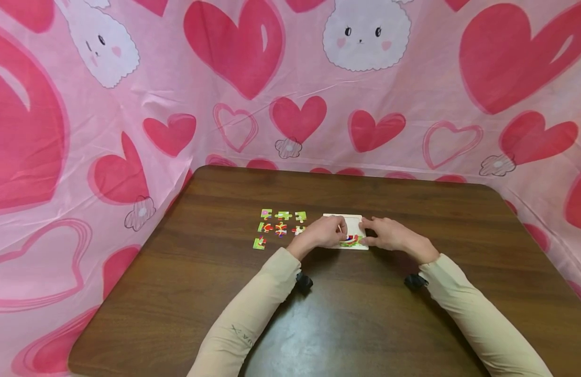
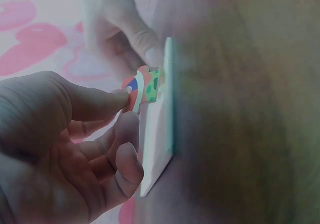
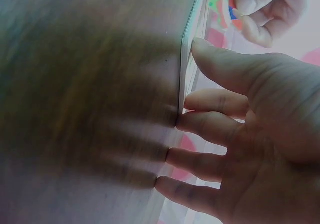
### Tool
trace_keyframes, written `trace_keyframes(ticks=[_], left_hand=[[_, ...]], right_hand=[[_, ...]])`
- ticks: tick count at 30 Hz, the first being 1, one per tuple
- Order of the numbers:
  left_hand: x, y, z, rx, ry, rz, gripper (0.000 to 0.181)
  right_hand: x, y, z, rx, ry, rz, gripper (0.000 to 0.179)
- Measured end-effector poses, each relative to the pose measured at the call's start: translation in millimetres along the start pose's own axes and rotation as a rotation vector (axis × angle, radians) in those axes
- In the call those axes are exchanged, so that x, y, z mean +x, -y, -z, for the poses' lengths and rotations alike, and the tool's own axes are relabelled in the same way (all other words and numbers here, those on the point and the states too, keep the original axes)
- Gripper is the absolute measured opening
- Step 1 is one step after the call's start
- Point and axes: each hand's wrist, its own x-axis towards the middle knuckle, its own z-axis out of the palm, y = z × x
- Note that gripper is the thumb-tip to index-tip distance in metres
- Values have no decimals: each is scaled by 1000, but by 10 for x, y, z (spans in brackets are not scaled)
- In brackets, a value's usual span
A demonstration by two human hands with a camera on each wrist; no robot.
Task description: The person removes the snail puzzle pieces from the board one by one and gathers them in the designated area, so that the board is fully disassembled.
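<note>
My left hand (image 1: 324, 232) pinches a puzzle piece (image 2: 149, 87), red, blue and green with a pale band, between thumb and index finger. The piece stands tilted over a thin white puzzle tray (image 1: 354, 225), which lies on the table. Along the tray's near side lies a strip of colourful picture (image 1: 350, 241), partly covered by the hands. My right hand (image 1: 389, 234) is at the tray's right side, thumb at its edge and the other fingertips (image 3: 172, 184) resting on the tabletop, fairly straight. Whether the held piece touches the tray cannot be told.
To the left of the tray, several loose puzzle pieces (image 1: 281, 228) lie in rough rows on the brown wooden table (image 1: 200, 272). Behind and beside the table hangs a pink cloth (image 1: 337, 104) with hearts. A dark band is on each wrist.
</note>
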Motion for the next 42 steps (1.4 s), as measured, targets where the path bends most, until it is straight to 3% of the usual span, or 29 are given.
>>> trace_keyframes(ticks=[8, 15, 22, 36, 42], left_hand=[[-142, 69, 146, -29, -12, 6, 4], [-274, 211, 233, 11, -28, -32, 5], [-429, 364, 308, -27, -22, -40, 4], [-735, 799, 580, -174, -5, 67, 9], [-825, 936, 658, -105, 11, 89, 10]], right_hand=[[4, 0, 11, 28, 13, -7, 23], [-6, -1, 6, 34, 12, -8, 23], [-8, -9, 10, 36, 24, -8, 23], [-5, -14, 19, 44, 40, -22, 22], [-1, -27, 16, 38, 43, -27, 23]])
